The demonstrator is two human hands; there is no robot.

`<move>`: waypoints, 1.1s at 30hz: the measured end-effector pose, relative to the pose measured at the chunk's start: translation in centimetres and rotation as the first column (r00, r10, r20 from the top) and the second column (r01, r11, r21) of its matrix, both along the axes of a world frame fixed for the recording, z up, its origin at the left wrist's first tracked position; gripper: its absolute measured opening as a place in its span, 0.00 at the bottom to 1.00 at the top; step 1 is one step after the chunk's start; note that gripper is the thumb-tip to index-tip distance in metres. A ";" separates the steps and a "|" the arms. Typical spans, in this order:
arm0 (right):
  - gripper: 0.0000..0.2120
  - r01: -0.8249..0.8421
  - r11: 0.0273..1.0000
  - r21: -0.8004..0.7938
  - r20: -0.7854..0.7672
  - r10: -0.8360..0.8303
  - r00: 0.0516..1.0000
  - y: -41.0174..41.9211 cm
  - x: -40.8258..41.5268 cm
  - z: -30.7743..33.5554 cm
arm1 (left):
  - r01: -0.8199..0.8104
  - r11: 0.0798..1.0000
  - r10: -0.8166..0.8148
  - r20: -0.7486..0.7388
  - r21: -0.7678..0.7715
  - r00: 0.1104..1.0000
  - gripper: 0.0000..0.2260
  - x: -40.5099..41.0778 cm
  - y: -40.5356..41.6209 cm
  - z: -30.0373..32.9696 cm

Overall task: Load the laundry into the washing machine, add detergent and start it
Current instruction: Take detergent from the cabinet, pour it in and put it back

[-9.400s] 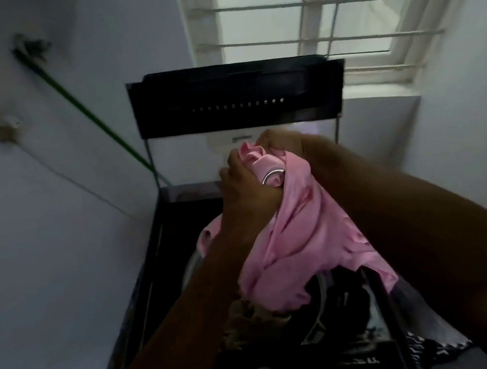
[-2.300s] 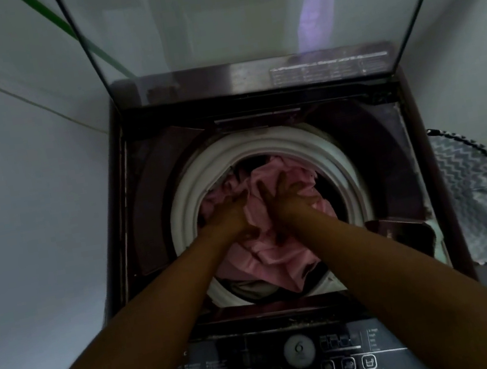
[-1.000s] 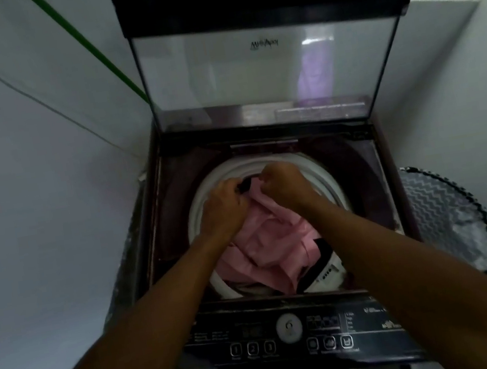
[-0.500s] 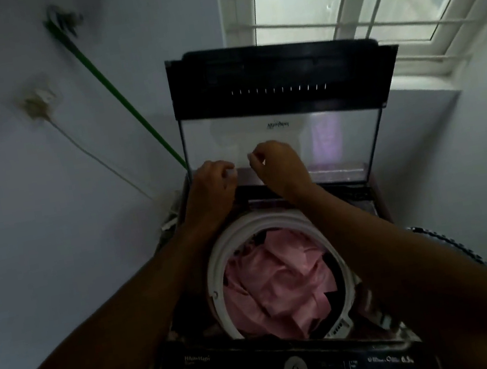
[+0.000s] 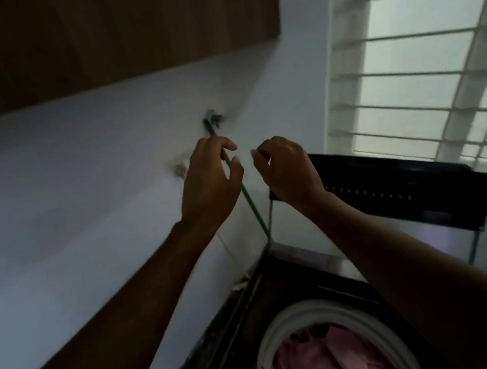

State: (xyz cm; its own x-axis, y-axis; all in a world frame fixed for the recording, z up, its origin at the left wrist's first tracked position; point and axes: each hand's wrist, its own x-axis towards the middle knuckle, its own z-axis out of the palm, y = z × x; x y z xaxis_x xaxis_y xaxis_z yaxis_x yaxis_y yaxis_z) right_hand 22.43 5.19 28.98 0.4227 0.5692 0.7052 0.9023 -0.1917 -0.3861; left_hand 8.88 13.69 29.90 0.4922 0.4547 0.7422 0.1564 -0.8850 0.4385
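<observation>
The soft, crumpled pink cloth laundry (image 5: 324, 363) is seen inside the white-rimmed drum (image 5: 263, 345); it is judged light and limp (best gathered in bunches). Nothing is held by the left hand (image 5: 208, 183) or right hand (image 5: 289, 170), both raised with fingers loosely curled.

Laundry (image 5: 328, 365) lies in the washing machine (image 5: 289, 320), below the window (image 5: 425, 53).

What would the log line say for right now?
left hand: raised, empty | right hand: raised, empty | pink clothes: in drum | lid: open
</observation>
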 end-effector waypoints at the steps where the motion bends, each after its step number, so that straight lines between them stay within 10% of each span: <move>1: 0.14 -0.055 0.997 0.055 0.013 0.055 0.998 0.8 -0.9 1.1 | -0.041 0.999 0.041 0.012 0.022 0.999 0.08 -1.2 0.3 1.3; 8: 0.06 -0.365 0.909 0.203 0.121 0.346 0.930 5.6 -9.0 8.8 | -0.290 0.936 0.278 0.087 0.201 0.957 0.12 -10.9 2.2 9.2; 24: 0.42 -0.514 0.853 0.090 0.386 0.446 0.808 12.9 -25.3 17.4 | -0.695 0.448 0.795 0.104 0.562 0.597 0.25 -28.2 3.6 18.0; 33: 0.61 -0.484 0.870 -0.090 0.561 0.446 0.698 16.4 -29.7 17.7 | -0.678 0.367 0.912 -0.104 0.637 0.396 0.60 -32.7 7.5 18.2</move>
State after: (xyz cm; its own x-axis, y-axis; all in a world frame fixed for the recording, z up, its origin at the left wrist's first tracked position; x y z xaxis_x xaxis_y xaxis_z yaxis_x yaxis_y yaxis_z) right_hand -7.26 21.62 46.68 -0.3530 0.5367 0.7663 0.9262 0.3161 0.2053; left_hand -23.84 21.14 48.06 0.3459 0.4813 0.8054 0.9337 -0.2615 -0.2447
